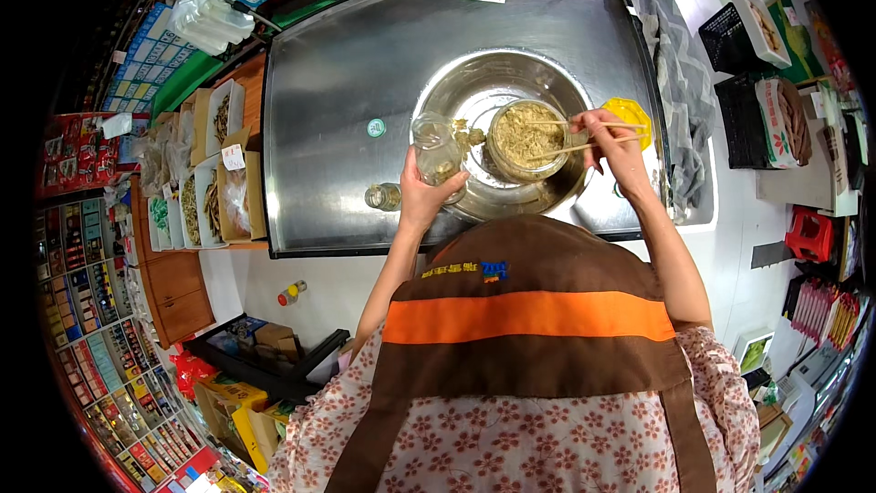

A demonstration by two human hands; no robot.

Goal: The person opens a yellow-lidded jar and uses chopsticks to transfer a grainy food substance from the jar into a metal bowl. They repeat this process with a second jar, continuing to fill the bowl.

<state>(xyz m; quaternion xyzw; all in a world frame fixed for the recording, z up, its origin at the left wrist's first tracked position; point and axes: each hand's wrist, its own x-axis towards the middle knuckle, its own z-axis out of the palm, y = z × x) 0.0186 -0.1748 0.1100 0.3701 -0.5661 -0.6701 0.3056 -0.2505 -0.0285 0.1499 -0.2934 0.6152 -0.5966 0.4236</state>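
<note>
My left hand (428,195) is wrapped around a clear glass bottle (436,150), which has some residue low inside and is held over the left rim of a stainless steel basin (503,63). In my right hand (616,150) is a pair of wooden chopsticks (571,148), their tips over or in a yellowish-brown paste (525,131). That paste fills a wide jar (523,177) standing inside the basin. Between bottle and jar is a clump of the same-coloured paste (469,138); what it rests on is unclear. A yellow lid (626,109) lies beyond my right hand.
The basin stands on a steel-topped table (328,82). Left of it are a small glass bottle (383,196) and a green-and-white cap (376,127). Boxes of dried goods (205,202) line the left side. Grey checked cloth (677,82) hangs along the right edge.
</note>
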